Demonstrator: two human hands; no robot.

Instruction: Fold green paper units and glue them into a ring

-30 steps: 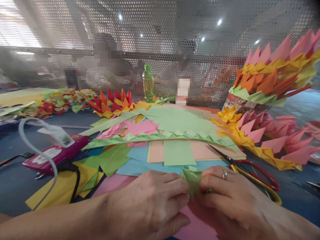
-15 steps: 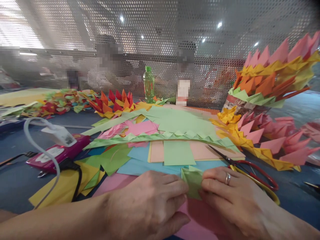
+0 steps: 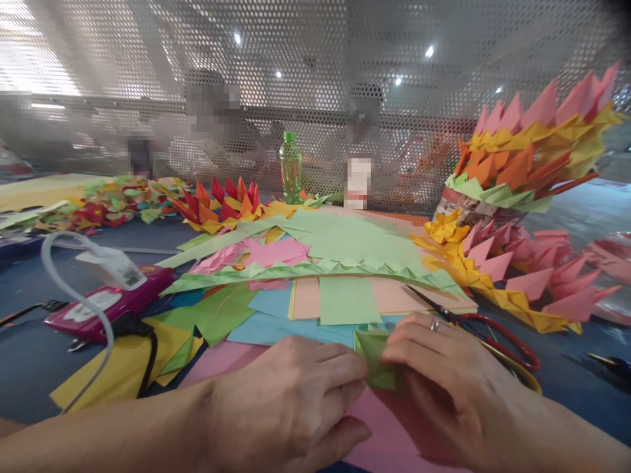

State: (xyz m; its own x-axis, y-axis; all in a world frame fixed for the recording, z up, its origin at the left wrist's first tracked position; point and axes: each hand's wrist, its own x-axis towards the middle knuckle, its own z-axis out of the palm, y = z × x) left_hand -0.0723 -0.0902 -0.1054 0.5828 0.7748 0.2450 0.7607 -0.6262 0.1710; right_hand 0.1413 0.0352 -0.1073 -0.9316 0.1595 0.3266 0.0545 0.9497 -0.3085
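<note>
A small piece of folded green paper [image 3: 376, 355] lies over pink paper [image 3: 384, 427] near the front. My left hand [image 3: 303, 401] holds its left edge with curled fingers. On the other side, my right hand [image 3: 451, 374], with a ring on one finger, has its fingers closed on the right edge. Its fingertips cover part of the paper. Just beyond my right hand are scissors [image 3: 493, 325] with red and yellow handles. A pale green strip of paper [image 3: 351, 303] lies farther back on peach sheets.
A pleated green paper chain [image 3: 315, 270] crosses the table. To the right are pink paper points [image 3: 532, 282] and a stacked paper-flower piece [image 3: 522, 167]. At left sits a magenta power strip [image 3: 113, 309] with cords. A green-capped bottle [image 3: 290, 171] stands at the back.
My right hand has shifted left and up along the green paper, its knuckles more raised. My left hand stays nearly in place. The view has shifted slightly.
</note>
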